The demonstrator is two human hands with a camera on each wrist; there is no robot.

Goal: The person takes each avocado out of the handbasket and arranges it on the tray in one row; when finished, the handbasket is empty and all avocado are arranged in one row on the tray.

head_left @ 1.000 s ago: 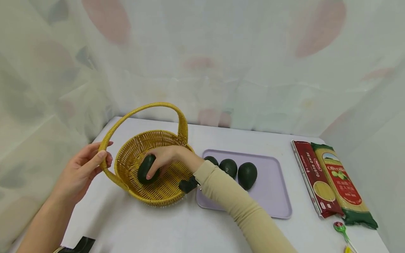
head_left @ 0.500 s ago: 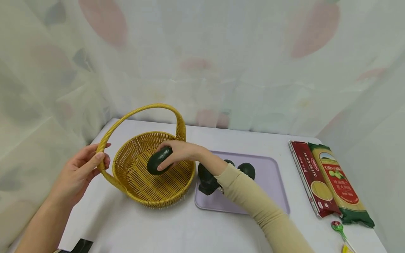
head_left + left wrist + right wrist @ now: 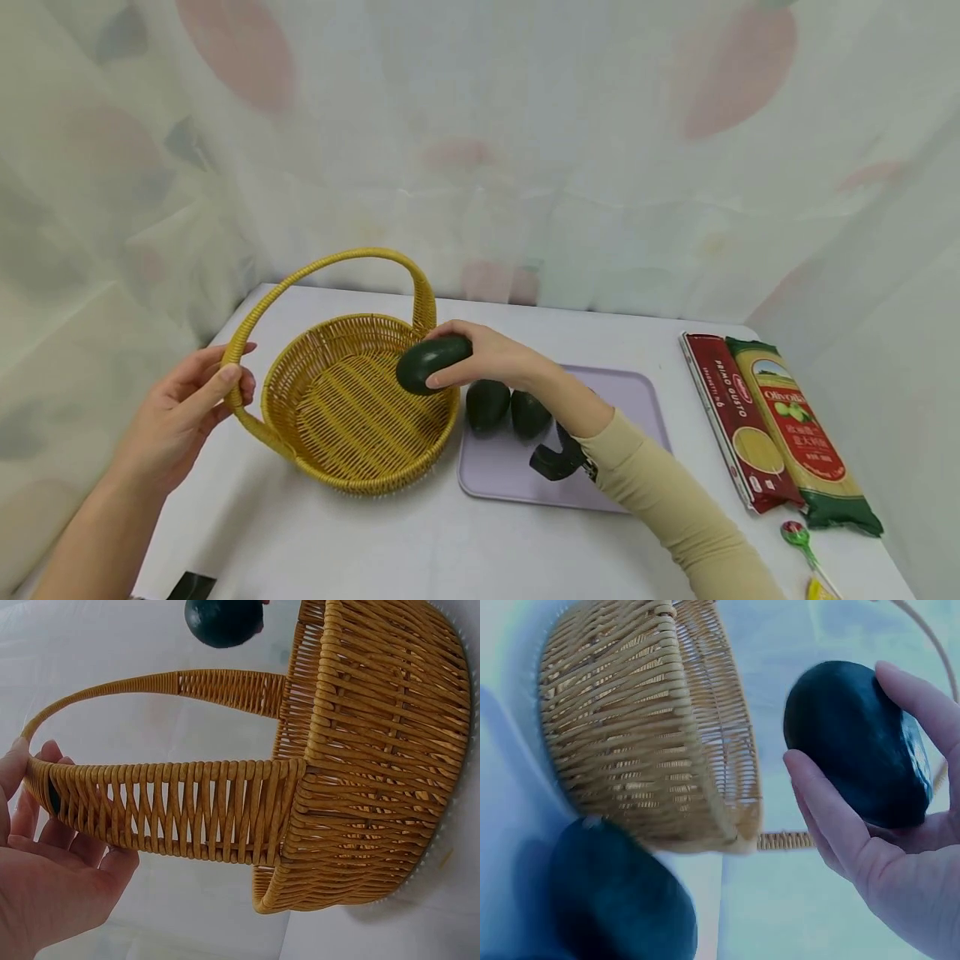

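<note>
My left hand (image 3: 187, 408) grips the handle of a yellow wicker basket (image 3: 300, 467) at its left side. In the left wrist view the fingers curl round the woven handle (image 3: 187, 810). My right hand (image 3: 495, 358) holds a dark green avocado (image 3: 431, 364) above the basket's right rim, thumb on one side and fingers on the other, as the right wrist view also shows the avocado (image 3: 855, 742) clear of the basket (image 3: 630, 727). The inside of the basket shows only its woven bottom. Several avocados, among them one avocado (image 3: 487, 406), lie on a lilac tray (image 3: 510, 487), partly hidden by the right arm.
At the right of the white table lie a red spaghetti pack (image 3: 738, 417) and a green-and-yellow pasta bag (image 3: 806, 433). A lollipop (image 3: 798, 537) and a small yellow thing (image 3: 819, 590) are near the front right. A patterned curtain (image 3: 480, 167) hangs behind.
My right hand has lifted the avocado from the basket's bottom and carried it right, over the rim near the tray. The left hand keeps its grip on the handle.
</note>
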